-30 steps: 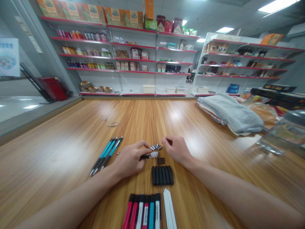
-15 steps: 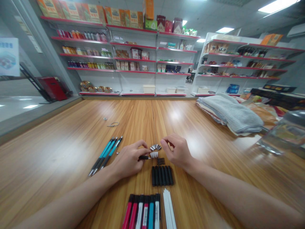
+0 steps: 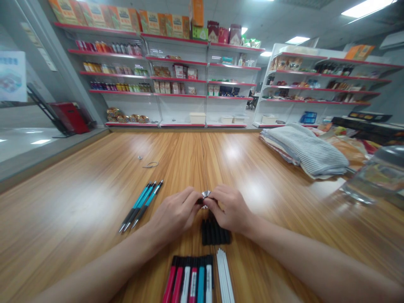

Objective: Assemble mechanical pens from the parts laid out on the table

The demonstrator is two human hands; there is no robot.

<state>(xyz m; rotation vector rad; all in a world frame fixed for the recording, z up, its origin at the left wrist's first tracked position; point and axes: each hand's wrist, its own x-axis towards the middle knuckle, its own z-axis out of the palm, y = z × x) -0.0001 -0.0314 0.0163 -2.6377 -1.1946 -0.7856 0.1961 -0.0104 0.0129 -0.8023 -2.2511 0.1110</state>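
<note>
- closing in since the earlier frame: both hands have drawn together at the middle of the table, and the small black piece pinched by the left hand has gone mostly out of sight between them.
- retail shelving (image 3: 176, 80) with red-edged shelves stands well ahead, stocked with boxed goods and apart from the hands.
- wooden table (image 3: 78, 202): the parts lie on it in separate groups by kind, probably so that each sort can be reached without searching.
- folded striped cloth (image 3: 306, 149) and a clear jar (image 3: 377, 179) sit off to the right, well away from the hands.
- left hand (image 3: 173, 214) and right hand (image 3: 229, 209): both are curled and almost touching, not released, and seem to be working on something small between them (the fingers hide what each one grasps, so i cannot tell).
- teal mechanical pencils (image 3: 142, 205) lie just beside the left hand.
- red, white and teal pens (image 3: 189, 280) lie in a row nearest the body, with white tubes (image 3: 224, 275) just beside them.
- black pen barrels (image 3: 214, 233) lie in a row just below the hands.
- silver metal tips (image 3: 206, 194) show in a small fan just above the meeting fingers, partly hidden.
</note>
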